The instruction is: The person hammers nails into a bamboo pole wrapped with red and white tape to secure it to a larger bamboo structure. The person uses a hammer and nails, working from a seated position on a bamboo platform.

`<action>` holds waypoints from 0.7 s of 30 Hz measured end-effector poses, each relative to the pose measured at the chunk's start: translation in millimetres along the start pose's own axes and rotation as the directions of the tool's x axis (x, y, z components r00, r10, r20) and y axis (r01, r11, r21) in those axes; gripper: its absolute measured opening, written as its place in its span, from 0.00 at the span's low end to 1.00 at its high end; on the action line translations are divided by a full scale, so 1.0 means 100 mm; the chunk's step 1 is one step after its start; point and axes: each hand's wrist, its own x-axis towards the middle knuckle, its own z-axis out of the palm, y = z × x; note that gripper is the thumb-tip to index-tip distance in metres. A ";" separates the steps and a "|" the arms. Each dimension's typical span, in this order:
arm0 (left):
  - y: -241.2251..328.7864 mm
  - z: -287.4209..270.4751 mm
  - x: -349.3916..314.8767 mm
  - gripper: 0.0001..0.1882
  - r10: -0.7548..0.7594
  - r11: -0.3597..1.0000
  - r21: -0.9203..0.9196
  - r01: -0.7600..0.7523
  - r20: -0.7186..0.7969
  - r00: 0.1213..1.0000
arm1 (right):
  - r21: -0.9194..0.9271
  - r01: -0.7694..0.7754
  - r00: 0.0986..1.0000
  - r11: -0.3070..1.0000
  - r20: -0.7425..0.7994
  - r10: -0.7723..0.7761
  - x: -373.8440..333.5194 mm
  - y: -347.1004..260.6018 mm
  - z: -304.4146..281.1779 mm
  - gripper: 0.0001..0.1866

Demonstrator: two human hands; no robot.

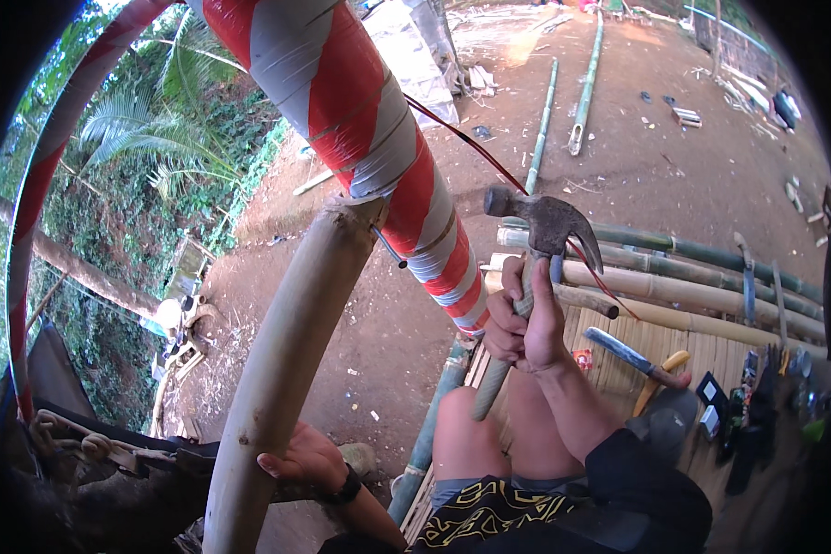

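Note:
My right hand (535,323) grips a claw hammer (552,226) by its pale handle, head up, with the thumb laid along the handle. At lower left my left hand (307,459), with a dark wristband, is around a thick, smooth tan pole (286,360). Its thumb rests on the pole, and the other fingers are partly hidden behind it. The pole's upper end meets a post wrapped in red and white tape (365,120). Near that joint a dark nail (390,247) with a round head sticks out at a slant.
Several bamboo poles (683,286) lie beside a slatted bamboo platform (609,337) on the right. On it are a large blade (619,349), a yellow-handled tool (651,392) and small dark items. A red-and-white strip (37,185) curves along the left. Behind lie bare ground and greenery.

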 end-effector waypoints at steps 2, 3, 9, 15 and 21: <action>-0.02 0.03 -0.02 0.39 -0.004 1.000 0.002 0.004 -0.030 1.000 | -0.170 -0.104 0.993 0.980 0.045 0.113 -0.01 0.02 0.07 0.24; -0.01 0.00 0.00 0.39 -0.013 1.000 -0.010 0.013 -0.028 1.000 | -0.328 -0.191 0.971 0.925 0.072 0.227 -0.02 0.09 0.13 0.24; -0.03 -0.10 0.00 0.36 -0.041 0.997 -0.061 0.040 -0.013 0.999 | 0.073 0.144 0.985 0.987 -0.103 -0.136 0.02 -0.13 0.11 0.26; -0.08 -0.13 0.03 0.36 -0.052 0.995 -0.086 0.046 -0.066 0.996 | -0.239 -0.193 0.968 0.952 0.112 0.225 -0.04 0.26 0.12 0.23; -0.08 -0.13 -0.01 0.36 -0.021 0.999 -0.044 0.019 -0.032 0.999 | 0.056 0.093 0.996 0.994 -0.006 -0.093 -0.03 0.06 0.10 0.25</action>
